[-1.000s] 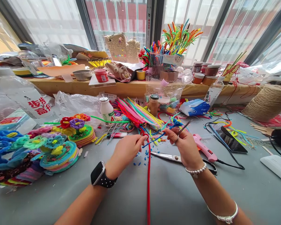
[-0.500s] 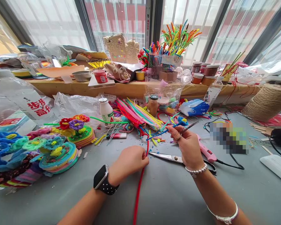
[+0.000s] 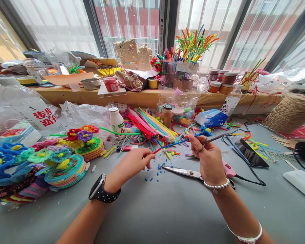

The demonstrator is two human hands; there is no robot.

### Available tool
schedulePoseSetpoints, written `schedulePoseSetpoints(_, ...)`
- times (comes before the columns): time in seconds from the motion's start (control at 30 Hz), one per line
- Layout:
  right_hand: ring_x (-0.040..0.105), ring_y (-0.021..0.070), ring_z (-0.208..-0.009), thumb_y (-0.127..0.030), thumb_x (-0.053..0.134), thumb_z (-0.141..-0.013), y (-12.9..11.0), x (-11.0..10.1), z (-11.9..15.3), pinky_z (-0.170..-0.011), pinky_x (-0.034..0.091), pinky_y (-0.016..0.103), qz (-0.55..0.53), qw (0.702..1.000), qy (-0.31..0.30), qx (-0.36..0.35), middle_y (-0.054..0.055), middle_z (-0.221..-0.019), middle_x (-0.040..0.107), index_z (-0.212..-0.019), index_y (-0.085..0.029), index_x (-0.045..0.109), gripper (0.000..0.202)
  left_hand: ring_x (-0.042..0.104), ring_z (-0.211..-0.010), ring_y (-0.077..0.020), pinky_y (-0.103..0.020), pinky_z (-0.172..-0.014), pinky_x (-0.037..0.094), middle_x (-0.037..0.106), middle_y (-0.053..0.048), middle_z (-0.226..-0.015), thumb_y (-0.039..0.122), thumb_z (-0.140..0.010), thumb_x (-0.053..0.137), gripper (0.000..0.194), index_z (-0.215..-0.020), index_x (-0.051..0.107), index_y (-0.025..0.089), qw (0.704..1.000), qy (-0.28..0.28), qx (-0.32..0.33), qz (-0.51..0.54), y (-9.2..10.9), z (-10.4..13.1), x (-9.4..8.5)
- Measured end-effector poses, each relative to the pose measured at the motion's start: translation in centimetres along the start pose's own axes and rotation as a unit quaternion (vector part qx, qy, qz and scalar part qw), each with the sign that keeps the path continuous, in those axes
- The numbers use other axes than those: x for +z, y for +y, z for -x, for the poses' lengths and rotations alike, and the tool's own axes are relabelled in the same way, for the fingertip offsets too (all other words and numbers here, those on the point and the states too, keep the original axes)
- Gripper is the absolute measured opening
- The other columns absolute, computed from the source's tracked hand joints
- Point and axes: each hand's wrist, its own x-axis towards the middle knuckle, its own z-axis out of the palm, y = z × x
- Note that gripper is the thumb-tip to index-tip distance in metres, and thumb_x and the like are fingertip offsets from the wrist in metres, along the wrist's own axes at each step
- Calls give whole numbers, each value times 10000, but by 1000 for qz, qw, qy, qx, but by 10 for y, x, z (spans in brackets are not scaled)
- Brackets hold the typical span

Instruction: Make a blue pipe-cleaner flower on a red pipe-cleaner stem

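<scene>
My left hand point(image 3: 134, 164) is closed in a pinch on a red pipe cleaner point(image 3: 156, 150). Only a short tip of it shows past the fingers, meeting the end of a blue pipe cleaner point(image 3: 176, 143). That blue stem runs up to my right hand point(image 3: 209, 159), which grips it between thumb and fingers. A fuzzy blue piece point(image 3: 205, 131) shows just beyond those fingertips. Small scissors point(image 3: 222, 136) are also in my right hand, a finger by the handle loop and the blades pointing right. Large scissors point(image 3: 190, 172) lie on the table below, their handles partly behind my right wrist.
Pipe-cleaner flowers point(image 3: 58, 156) stand at left. A bundle of pipe cleaners point(image 3: 144, 125), a white bottle point(image 3: 116, 121) and a brown jar point(image 3: 166, 116) sit behind my hands. Right are a pink corded tool point(image 3: 228, 169), a phone point(image 3: 255, 156) and a twine spool point(image 3: 291, 112). Blue clippings point(image 3: 159, 167) dot the table.
My left hand has moved left and slightly up, turning with the red pipe cleaner; its long tail no longer shows over the table. My right hand has shifted slightly right, still holding the scissors.
</scene>
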Motion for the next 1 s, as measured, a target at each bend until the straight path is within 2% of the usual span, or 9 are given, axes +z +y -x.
schedulePoseSetpoints(0.17,311,54,-462,-323,676,-584,-1,1,0,-428,246,203,4,1000,6,-2,-48,-514,459,-625,-158,620,179,562,-739,-198,-256,-523,327,641,-32,-823,333,-776,348,298,-781,628,230,969,133,-41,-203,-9,-4,-4)
schedulePoseSetpoints(0.37,323,56,-455,-353,642,-620,2,0,-1,-410,241,205,9,1000,8,-17,-30,-560,490,-692,-149,624,216,534,-803,-224,-301,-630,369,616,-71,-820,305,-775,400,274,-819,657,220,924,217,-22,-315,-17,-7,-3)
schedulePoseSetpoints(0.43,330,60,-453,-368,616,-644,4,-2,-3,-406,249,203,45,999,0,-31,-27,-559,492,-714,-149,622,230,515,-835,-249,-327,-654,375,602,-86,-841,306,-753,444,244,-840,649,206,909,242,-29,-338,-20,-8,-2)
schedulePoseSetpoints(0.53,376,80,-447,-362,581,-669,6,-6,-5,-412,282,212,187,980,-21,-71,-13,-537,518,-694,-145,629,224,496,-857,-259,-347,-681,384,579,-98,-868,301,-729,485,237,-878,623,181,904,271,-29,-328,-20,-8,-2)
schedulePoseSetpoints(0.6,435,106,-455,-330,568,-676,7,-9,-7,-448,329,232,306,944,-28,-117,11,-533,562,-666,-142,638,201,499,-845,-233,-331,-697,392,573,-89,-859,300,-749,457,224,-842,616,174,924,264,-3,-277,-15,-7,-2)
schedulePoseSetpoints(0.73,524,157,-480,-293,551,-686,8,-12,-7,-537,394,280,438,880,-55,-175,48,-556,626,-683,-151,650,174,520,-770,-162,-277,-711,405,577,-46,-806,268,-797,364,243,-792,586,170,969,180,97,-137,-4,-7,2)
schedulePoseSetpoints(0.8,552,173,-498,-325,540,-701,10,-10,-5,-527,407,283,437,882,-92,-153,57,-574,640,-693,-155,647,201,526,-798,-157,-266,-727,406,581,-46,-845,229,-795,365,229,-842,581,171,974,115,157,-113,-2,-8,8)
schedulePoseSetpoints(0.93,593,176,-549,-405,476,-752,11,-4,0,-513,430,264,336,921,-181,-84,61,-602,655,-678,-153,628,304,534,-853,-155,-252,-757,407,575,-58,-956,135,-764,390,259,-952,561,187,966,25,239,-93,-4,-11,23)
schedulePoseSetpoints(1.0,588,168,-545,-419,458,-762,9,-4,0,-510,428,257,321,927,-174,-84,61,-606,653,-674,-146,618,328,535,-870,-157,-249,-762,407,582,-64,-971,109,-766,373,282,-960,564,184,960,-1,265,-90,-6,-12,28)
